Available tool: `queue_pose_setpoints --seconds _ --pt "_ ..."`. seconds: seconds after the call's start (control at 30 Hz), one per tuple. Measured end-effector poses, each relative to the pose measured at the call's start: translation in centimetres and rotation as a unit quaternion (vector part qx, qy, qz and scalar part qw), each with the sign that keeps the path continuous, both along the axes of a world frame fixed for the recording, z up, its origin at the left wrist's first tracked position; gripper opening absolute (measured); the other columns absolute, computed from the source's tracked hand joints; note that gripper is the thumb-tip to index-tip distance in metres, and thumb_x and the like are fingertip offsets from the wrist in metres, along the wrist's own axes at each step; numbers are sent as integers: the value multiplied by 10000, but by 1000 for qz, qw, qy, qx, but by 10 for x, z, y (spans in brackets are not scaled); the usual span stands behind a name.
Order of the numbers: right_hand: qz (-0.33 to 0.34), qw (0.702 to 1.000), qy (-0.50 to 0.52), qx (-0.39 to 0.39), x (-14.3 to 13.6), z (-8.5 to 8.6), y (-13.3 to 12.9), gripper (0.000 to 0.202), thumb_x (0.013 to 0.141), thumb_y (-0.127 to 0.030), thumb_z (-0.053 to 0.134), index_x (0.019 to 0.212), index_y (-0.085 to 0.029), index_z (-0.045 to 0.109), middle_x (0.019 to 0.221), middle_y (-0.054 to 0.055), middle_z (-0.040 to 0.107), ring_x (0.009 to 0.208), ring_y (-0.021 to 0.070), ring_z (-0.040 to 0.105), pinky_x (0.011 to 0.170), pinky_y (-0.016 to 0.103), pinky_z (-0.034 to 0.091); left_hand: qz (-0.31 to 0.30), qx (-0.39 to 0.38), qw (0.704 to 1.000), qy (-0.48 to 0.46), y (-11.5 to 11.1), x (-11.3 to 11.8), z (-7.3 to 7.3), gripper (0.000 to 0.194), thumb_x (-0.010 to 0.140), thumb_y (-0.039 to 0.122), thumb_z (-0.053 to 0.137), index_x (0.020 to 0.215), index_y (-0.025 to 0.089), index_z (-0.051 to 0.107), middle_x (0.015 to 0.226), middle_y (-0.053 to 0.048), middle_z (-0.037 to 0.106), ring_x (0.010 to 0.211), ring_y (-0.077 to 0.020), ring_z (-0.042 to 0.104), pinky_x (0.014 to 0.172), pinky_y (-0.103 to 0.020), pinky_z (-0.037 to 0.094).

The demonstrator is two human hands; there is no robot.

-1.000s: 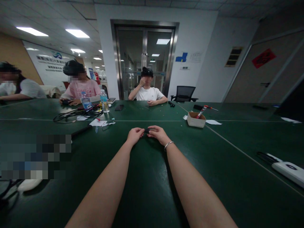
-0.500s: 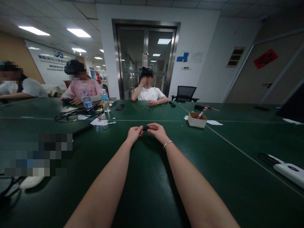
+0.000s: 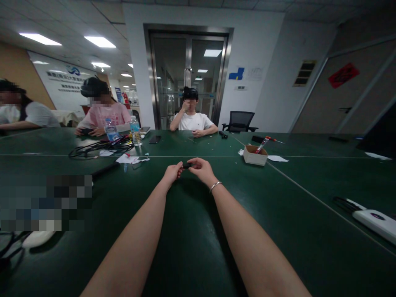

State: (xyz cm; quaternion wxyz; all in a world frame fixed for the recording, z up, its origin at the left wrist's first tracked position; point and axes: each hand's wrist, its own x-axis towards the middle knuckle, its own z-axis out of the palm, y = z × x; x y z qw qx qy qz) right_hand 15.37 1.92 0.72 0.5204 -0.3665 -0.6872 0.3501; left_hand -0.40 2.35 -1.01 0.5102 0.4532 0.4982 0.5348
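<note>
Between my two hands is a small dark, roughly cylindrical piece [image 3: 186,166], too small to name further. My left hand [image 3: 172,173] pinches its left end between thumb and fingers. From the other side, my right hand [image 3: 202,170] grips the right end with its fingertips; a silver bangle is on that wrist. Both hands are held close together over the green tabletop [image 3: 192,231], arms stretched forward. Fingers cover most of the piece.
Right of my hands stands a small box [image 3: 255,156] with a tube-like item in it. Water bottles [image 3: 135,131], black cables [image 3: 102,147] and white paper [image 3: 127,159] lie to the left. A white device [image 3: 375,220] rests at right. Several people sit around the table.
Slightly more of the dark piece shows between my hands, as the fingertips sit a little further apart. The whole view has shifted slightly.
</note>
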Motion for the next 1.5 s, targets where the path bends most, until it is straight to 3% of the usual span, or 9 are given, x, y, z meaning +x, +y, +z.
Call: queue_pose_setpoints --seconds 0.23,0.33,0.47,0.63,0.87,0.97,1.13,1.5 --pt "2 1000 5 -2 -4 1 -2 313 615 -112 649 925 -148 673 838 36 683 626 96 613 591 212 495 6 6 1000 -12 -1 0 0 420 692 532 615 619 122 562 492 44 413 407 -44 341 412 -190 266" --pt "8 997 54 -62 -3 -1 0 283 618 -108 672 898 -142 648 813 35 683 611 98 634 553 201 516 -3 47 999 7 -6 3 1 375 666 491 654 644 126 573 536 24 478 460 -60 419 454 -194 335" --pt "18 977 126 -174 3 -4 0 198 684 -120 681 869 -135 612 658 22 666 562 120 658 496 195 535 -25 107 993 34 -12 6 2 330 608 381 723 822 146 634 727 -23 604 644 -108 545 560 -216 429" --pt "32 953 178 -243 6 -3 -4 114 775 -98 625 885 -130 623 676 39 678 557 120 676 483 178 551 -26 129 989 64 -14 5 2 334 610 362 722 870 163 656 877 -61 654 743 -140 584 620 -241 453" --pt "24 944 191 -268 7 -2 -7 98 797 -65 594 877 -120 613 685 43 679 556 125 681 492 184 556 -37 134 988 72 -12 5 3 358 656 380 697 942 169 656 986 -88 666 833 -173 619 666 -259 467" --pt "25 945 191 -264 8 -3 -6 101 790 -60 600 872 -117 614 692 43 680 548 118 676 498 181 555 -26 95 992 80 -11 7 2 334 725 400 628 942 147 644 922 -98 671 759 -166 626 613 -255 460" --pt "28 948 190 -253 8 -3 -6 107 776 -71 622 870 -122 625 673 39 676 573 125 683 511 178 557 -33 132 985 108 -10 7 -1 308 700 348 665 940 156 656 924 -86 671 796 -165 622 632 -246 465" --pt "35 951 188 -243 9 -8 -3 117 773 -61 613 864 -132 635 663 25 676 560 116 682 498 165 562 -12 74 993 96 -7 8 0 288 753 391 607 876 137 661 846 -90 679 713 -150 620 579 -234 455"
